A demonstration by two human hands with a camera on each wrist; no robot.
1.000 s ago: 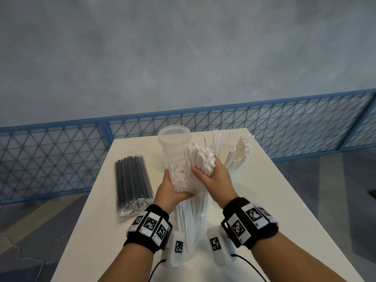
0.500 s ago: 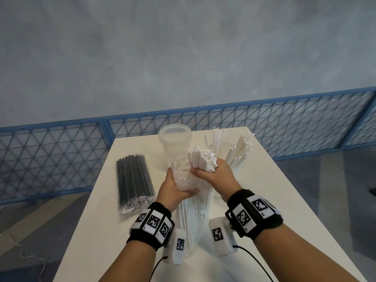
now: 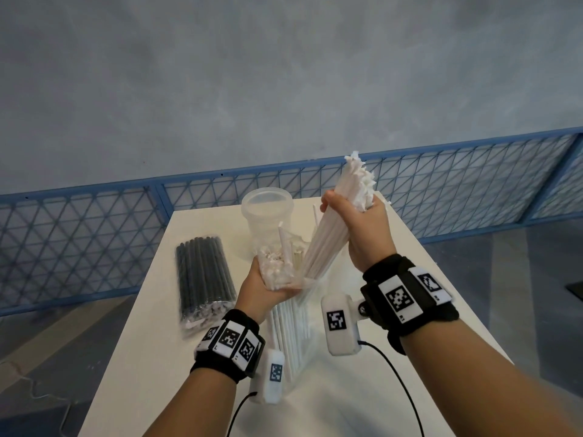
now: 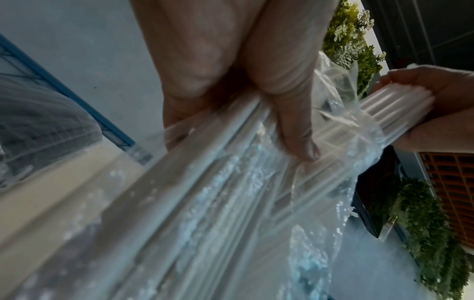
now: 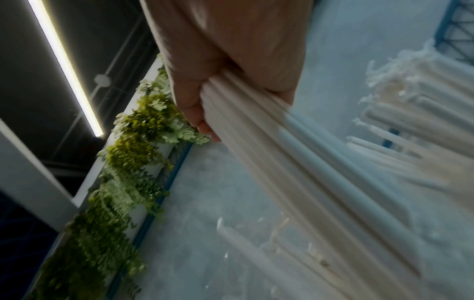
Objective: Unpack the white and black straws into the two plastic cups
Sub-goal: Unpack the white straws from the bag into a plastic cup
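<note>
My left hand [image 3: 268, 283] grips the open top of a clear bag of white straws [image 3: 291, 326] that stands on the white table [image 3: 362, 389]. My right hand [image 3: 351, 212] grips a thick bundle of white straws [image 3: 331, 234], drawn up and to the right, its lower ends still at the bag's mouth. In the left wrist view my fingers [image 4: 290, 105] pinch the bag's film [image 4: 231, 203]. The right wrist view shows the bundle [image 5: 307, 162] in my fist. An empty clear cup [image 3: 266, 212] stands behind the bag. A sealed pack of black straws [image 3: 203, 275] lies to the left.
More white straws [image 5: 423, 105] stand beyond my right hand in the right wrist view; their cup is hidden in the head view. A blue mesh fence [image 3: 79, 247] runs behind the table. Cables hang from both wrist cameras over the table's near edge.
My right hand has pulled the bundle of white straws up and to the right, most of the way out of the bag. My left hand stays on the bag's top.
</note>
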